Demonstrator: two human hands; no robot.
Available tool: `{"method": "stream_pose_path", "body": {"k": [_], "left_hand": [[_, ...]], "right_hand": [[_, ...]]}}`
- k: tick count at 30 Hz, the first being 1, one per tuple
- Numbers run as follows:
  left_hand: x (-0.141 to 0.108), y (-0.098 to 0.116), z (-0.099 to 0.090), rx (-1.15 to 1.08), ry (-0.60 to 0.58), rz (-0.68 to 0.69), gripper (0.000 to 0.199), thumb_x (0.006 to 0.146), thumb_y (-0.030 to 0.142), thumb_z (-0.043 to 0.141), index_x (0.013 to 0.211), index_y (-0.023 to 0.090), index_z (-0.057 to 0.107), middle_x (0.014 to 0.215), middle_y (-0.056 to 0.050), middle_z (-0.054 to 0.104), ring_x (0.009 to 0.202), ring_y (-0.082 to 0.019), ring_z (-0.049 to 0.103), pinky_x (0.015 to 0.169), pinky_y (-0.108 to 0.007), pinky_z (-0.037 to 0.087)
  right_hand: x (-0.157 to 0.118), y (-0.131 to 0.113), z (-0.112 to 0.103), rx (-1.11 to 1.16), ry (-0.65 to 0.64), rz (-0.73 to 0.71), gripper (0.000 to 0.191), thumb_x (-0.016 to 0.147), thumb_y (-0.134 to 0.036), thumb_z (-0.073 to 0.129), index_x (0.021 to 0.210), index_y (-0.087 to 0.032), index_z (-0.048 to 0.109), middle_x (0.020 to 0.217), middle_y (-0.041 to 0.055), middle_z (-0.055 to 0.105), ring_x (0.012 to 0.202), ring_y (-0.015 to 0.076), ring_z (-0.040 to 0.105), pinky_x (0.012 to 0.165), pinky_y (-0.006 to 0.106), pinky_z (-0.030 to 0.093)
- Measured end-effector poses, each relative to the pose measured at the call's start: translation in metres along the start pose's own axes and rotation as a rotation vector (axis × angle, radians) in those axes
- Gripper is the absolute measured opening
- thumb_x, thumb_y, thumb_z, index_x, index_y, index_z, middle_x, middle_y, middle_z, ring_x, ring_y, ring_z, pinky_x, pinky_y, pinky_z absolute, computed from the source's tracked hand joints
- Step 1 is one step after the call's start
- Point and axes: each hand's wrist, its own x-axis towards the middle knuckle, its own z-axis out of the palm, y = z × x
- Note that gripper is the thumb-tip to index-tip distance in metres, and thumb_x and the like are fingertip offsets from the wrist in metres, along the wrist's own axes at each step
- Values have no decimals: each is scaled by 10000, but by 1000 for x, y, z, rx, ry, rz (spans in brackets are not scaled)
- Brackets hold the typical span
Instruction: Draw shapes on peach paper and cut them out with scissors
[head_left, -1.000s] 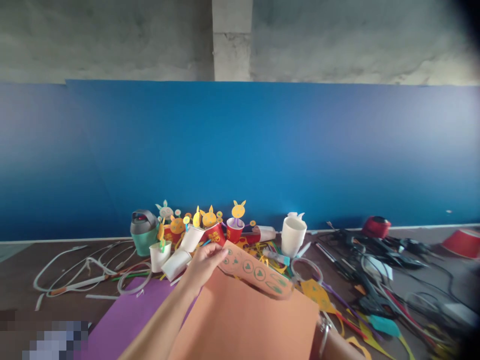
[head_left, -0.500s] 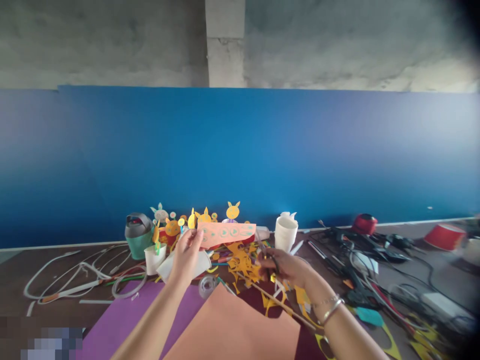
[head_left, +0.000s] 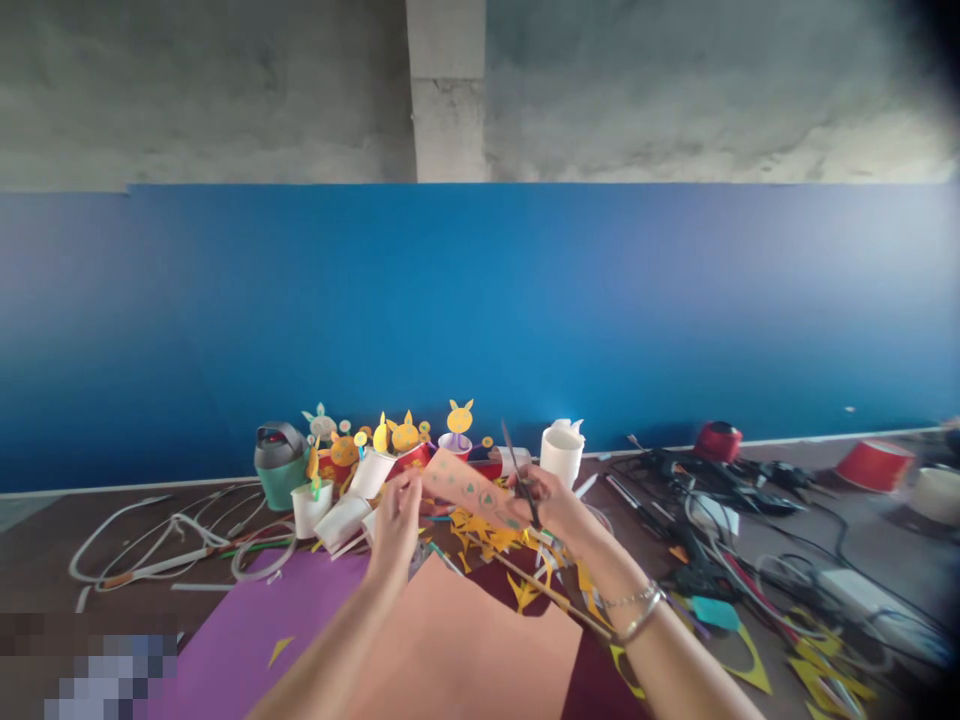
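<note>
My left hand (head_left: 400, 512) pinches the left end of a peach paper strip (head_left: 463, 484), which has small green shapes drawn on it and slopes down to the right. Closed around the handles of a pair of scissors (head_left: 508, 446) is my right hand (head_left: 551, 505), by the strip's right end. The blades point up and stand apart. Whether the scissors touch the paper I cannot tell. Beneath both hands lie a large peach sheet (head_left: 465, 640) and a purple sheet (head_left: 300, 600). Yellow paper scraps (head_left: 487, 535) are heaped behind them.
Paper cups with yellow animal faces (head_left: 405, 434) line the back, beside a teal-grey container (head_left: 281, 465). White cups (head_left: 562, 455) stand right of centre. Black cables and a glue gun (head_left: 705, 570) cover the right side, near a red cup (head_left: 874, 466). White cables (head_left: 176, 530) lie left.
The peach strip has tilted, its right end now lower. My left hand has moved slightly right and down. My right hand has turned the scissors upward beside the strip.
</note>
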Motion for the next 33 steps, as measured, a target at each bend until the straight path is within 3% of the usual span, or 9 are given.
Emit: {"method": "stream_pose_path", "body": {"k": [3,6,9,12,17,22,28,31,33], "left_hand": [[-43,-48,0,325,-206,153,573,875,522,432,1328,172,443,1324,-190,521,1230,-321,481,968,-486,417],[-78,-83,-14,740,-734,387,560,867,490,485,1380,279,408,1479,-114,337,1360,-339,277,1098,-562,168],[-83,-84,-39,903,-1108,485,725,828,554,520,1445,256,284,1508,-121,236,1374,-354,223,1103,-551,161],[-73,-60,-59,822,-1203,497,715,779,519,608,1412,317,347,1485,-73,321,1345,-340,311,1106,-508,212],[-57,-20,-29,324,-460,178,455,790,457,623,1209,280,593,1170,-96,649,1082,-288,582,952,-421,421],[-33,-16,33,-214,-218,-106,354,780,485,631,873,146,675,794,-57,688,737,-182,633,675,-269,475],[-12,-39,26,-307,-22,-38,342,745,471,669,886,160,649,866,-53,699,825,-223,653,721,-302,502],[-9,-44,18,-259,10,29,339,778,474,637,925,168,623,911,-57,691,842,-222,653,711,-295,510],[-11,-43,19,-268,-12,22,343,796,478,618,953,174,595,886,-47,685,756,-198,657,631,-272,507]], "right_hand": [[2,-6,-4,-1,210,-46,299,601,-224,701,859,-201,552,554,-46,543,436,113,460,392,211,329],[1,-10,-6,-246,340,-192,229,617,-186,646,834,-206,574,580,-32,548,512,131,486,449,224,352],[-3,-11,-1,-351,319,-264,207,634,-170,633,831,-206,579,630,-16,571,582,148,520,481,227,367],[-4,-12,10,-81,253,-138,290,656,-244,683,900,-213,530,595,-33,548,497,129,490,407,211,337],[-8,-8,37,184,158,-103,352,632,-300,758,865,-224,506,605,-41,550,484,122,505,413,218,391],[-8,19,51,17,61,-210,292,686,-221,684,934,-215,529,681,-17,599,598,157,579,527,247,459],[-5,39,39,-578,119,-263,406,627,-56,558,995,-223,597,865,45,657,868,243,613,759,324,459],[-8,35,44,-430,134,-291,385,618,-95,624,979,-227,603,1045,74,630,1036,272,556,839,343,445],[-9,28,48,-75,46,-142,250,714,-244,640,957,-220,584,953,69,648,892,242,609,660,297,484]]}}
